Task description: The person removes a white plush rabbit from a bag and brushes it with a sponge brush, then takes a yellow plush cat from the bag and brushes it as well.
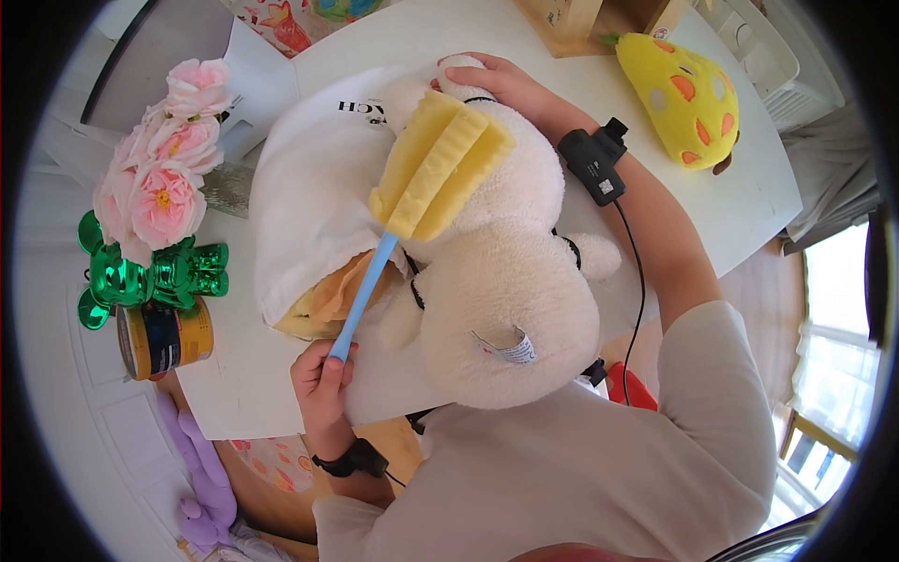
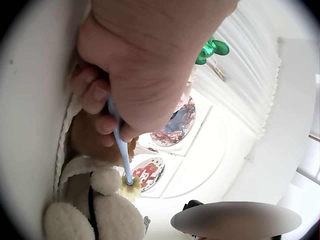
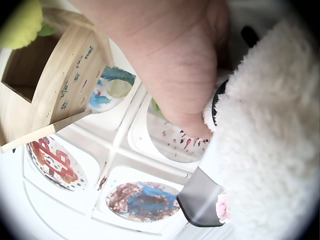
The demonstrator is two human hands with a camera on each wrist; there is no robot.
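Note:
My left hand (image 1: pixel 320 382) grips the blue handle of a duster (image 1: pixel 363 290). Its yellow fluffy head (image 1: pixel 435 164) lies over the upper body of a cream plush toy (image 1: pixel 510 300), which has thin black bands and a white tag. With my right hand (image 1: pixel 501 86) I hold the plush toy's rounded end at the far side of the table. In the right wrist view, the fingers of my right hand (image 3: pixel 180 85) are mostly hidden behind the wrist and fur. The left wrist view shows the fingers of my left hand (image 2: pixel 135 85) curled round the handle.
A white cloth bag (image 1: pixel 314 178) with brown and yellow plush at its mouth lies left of the toy. Pink flowers (image 1: pixel 164 159), a green shiny bear figure (image 1: pixel 150 272) and a tin (image 1: pixel 167 339) stand further left. A yellow plush (image 1: pixel 679 101) and wooden box (image 1: pixel 599 23) sit at the right.

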